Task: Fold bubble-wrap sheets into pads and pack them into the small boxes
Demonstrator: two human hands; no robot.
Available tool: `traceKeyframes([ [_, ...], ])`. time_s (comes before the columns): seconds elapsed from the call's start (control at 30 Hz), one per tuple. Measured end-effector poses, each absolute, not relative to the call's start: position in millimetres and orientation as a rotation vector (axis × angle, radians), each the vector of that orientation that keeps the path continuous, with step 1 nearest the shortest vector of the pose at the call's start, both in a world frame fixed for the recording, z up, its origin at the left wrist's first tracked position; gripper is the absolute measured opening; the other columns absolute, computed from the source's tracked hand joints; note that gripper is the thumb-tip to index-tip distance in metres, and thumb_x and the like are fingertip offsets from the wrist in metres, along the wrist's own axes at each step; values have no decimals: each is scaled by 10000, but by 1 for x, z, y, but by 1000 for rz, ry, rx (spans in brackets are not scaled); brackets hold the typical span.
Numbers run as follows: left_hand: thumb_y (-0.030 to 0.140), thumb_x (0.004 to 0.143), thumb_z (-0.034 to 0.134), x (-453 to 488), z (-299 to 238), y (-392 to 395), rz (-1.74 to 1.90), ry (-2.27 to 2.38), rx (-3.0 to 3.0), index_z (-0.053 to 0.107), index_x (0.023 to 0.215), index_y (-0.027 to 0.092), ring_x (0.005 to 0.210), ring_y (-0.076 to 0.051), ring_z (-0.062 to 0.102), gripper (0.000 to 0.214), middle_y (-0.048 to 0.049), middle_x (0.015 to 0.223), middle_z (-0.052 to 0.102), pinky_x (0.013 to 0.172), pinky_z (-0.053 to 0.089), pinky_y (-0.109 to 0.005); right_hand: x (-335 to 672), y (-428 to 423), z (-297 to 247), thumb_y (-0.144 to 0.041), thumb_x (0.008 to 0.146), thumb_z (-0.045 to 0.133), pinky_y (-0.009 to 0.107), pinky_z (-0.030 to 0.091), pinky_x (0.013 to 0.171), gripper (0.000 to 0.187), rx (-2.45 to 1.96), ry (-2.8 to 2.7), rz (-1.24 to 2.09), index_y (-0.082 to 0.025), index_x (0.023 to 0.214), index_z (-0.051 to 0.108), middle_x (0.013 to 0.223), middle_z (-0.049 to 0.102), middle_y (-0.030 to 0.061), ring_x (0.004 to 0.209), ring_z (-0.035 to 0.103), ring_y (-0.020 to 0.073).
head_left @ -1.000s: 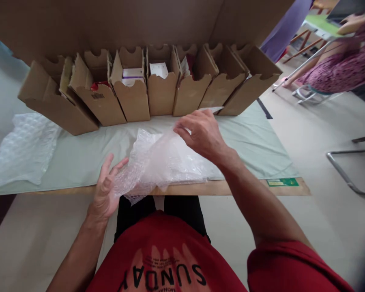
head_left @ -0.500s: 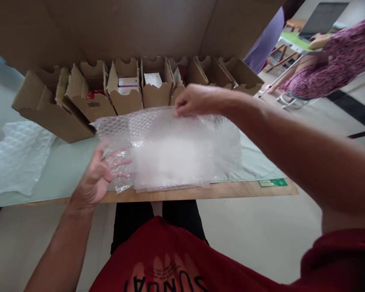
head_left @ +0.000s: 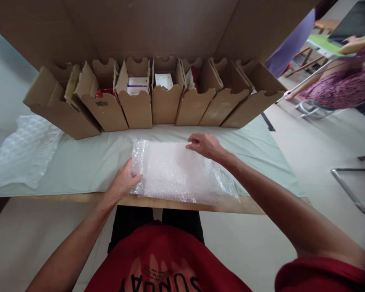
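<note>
A flat white item (head_left: 167, 162) lies on the table near its front edge, covered by clear bubble wrap (head_left: 140, 150) that sticks out beyond its left and right sides. My left hand (head_left: 124, 178) is closed on the wrap's left edge, thumb on top and fingers partly hidden behind the plastic. Over the upper right of the bundle is my right hand (head_left: 205, 146), its fingers bent and slightly apart, with nothing visible between them. Whether its fingertips touch the plastic is unclear.
Open cardboard bins (head_left: 167, 107) stand in a row behind, several with small boxes or red packets inside. More bubble wrap (head_left: 27, 154) lies at the left on the pale green cloth (head_left: 91, 162). A seated person (head_left: 346, 81) is at a small green table (head_left: 325, 44) at right.
The wrap's left part has been folded in toward the white item, and my left hand has moved right with it. My right hand has let go of the upper edge.
</note>
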State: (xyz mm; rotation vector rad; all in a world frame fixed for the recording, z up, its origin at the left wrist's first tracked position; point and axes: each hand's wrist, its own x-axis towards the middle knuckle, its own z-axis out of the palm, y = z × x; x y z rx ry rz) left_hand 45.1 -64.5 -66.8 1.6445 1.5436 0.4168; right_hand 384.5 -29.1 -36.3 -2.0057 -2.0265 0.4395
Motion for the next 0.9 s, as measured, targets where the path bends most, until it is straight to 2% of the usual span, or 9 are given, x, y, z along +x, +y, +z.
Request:
traceKeyframes([
  [0.1, 392, 708, 696, 37, -68, -67, 423, 1608, 1657, 479, 1473, 107, 719, -198, 636, 845, -15, 826, 670, 713, 524, -326, 399, -52, -33, -395, 855, 696, 418, 529, 839, 287, -1842, -1915, 238, -220, 1081, 717, 1095, 733, 107, 998, 680, 281],
  [0.2, 450, 703, 722, 26, -70, -67, 530, 1649, 1566, 476, 1464, 87, 835, -216, 668, 878, -128, 1111, 694, 743, 555, -339, 417, -97, -36, -491, 870, 660, 439, 559, 840, 358, -1813, -1694, 134, -226, 1106, 708, 1234, 694, 134, 1090, 666, 307],
  [0.27, 424, 724, 706, 20, -71, -67, 590, 1642, 1444, 475, 1449, 77, 908, -222, 668, 837, -191, 1257, 647, 685, 566, -312, 429, -131, -43, -572, 834, 667, 443, 569, 813, 449, -1906, -1471, 178, -220, 1109, 710, 1267, 684, 146, 1078, 671, 320],
  [0.33, 381, 742, 702, 17, -69, -68, 632, 1627, 1315, 483, 1431, 90, 943, -219, 667, 778, -213, 1313, 619, 615, 555, -267, 438, -159, -52, -643, 798, 668, 423, 570, 769, 548, -2022, -1219, 383, -208, 1128, 708, 1184, 718, 147, 1011, 691, 315],
  [0.5, 430, 735, 764, 28, -62, -66, 624, 1579, 1241, 547, 1339, 115, 767, -184, 660, 715, -140, 1101, 696, 509, 472, -229, 433, -177, -63, -713, 783, 638, 340, 531, 677, 637, -2066, -987, 870, -160, 1091, 709, 1047, 740, 147, 961, 694, 301],
  [0.6, 526, 667, 800, 42, -62, -61, 586, 1572, 1266, 655, 1056, 142, 655, -181, 624, 566, -58, 848, 698, 507, 434, -246, 418, -162, -60, -706, 724, 700, 318, 493, 638, 611, -2018, -1028, 901, -182, 1037, 705, 977, 735, 115, 891, 678, 278],
  [0.7, 569, 598, 820, 53, -64, -55, 574, 1545, 1249, 625, 819, 179, 628, -177, 597, 489, -10, 706, 652, 531, 425, -252, 406, -149, -60, -666, 641, 767, 293, 423, 571, 640, -1956, -985, 965, -176, 1040, 668, 785, 670, 43, 692, 607, 205],
  [0.77, 568, 574, 825, 58, -64, -53, 604, 1496, 1209, 612, 797, 184, 643, -177, 599, 492, -3, 707, 653, 559, 438, -255, 403, -145, -63, -621, 600, 796, 285, 399, 569, 619, -1889, -970, 1021, -173, 1001, 651, 734, 622, 9, 650, 557, 173],
  [0.9, 517, 581, 808, 61, -58, -53, 587, 1467, 1252, 662, 849, 170, 697, -194, 627, 462, -8, 752, 692, 633, 470, -275, 405, -145, -69, -591, 545, 820, 294, 422, 623, 534, -1803, -964, 1135, -187, 841, 634, 768, 636, 17, 697, 553, 171],
])
